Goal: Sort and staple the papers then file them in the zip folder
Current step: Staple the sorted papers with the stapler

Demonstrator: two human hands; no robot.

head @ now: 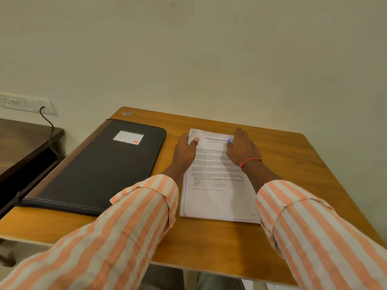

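Left hand point(185, 151) pinches the papers point(215, 181) at the upper-left corner; right hand point(243, 151), closed on something blue point(230, 141), should square the edges first.

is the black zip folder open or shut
Shut. The black zip folder lies flat on the wooden table, cover down with its label facing up, beside the paper stack.

We see a stack of printed white papers point(217, 185) lying flat, its far left corner curled upward. Just beside it on the left, the black zip folder point(100, 166) lies closed, bearing a white label.
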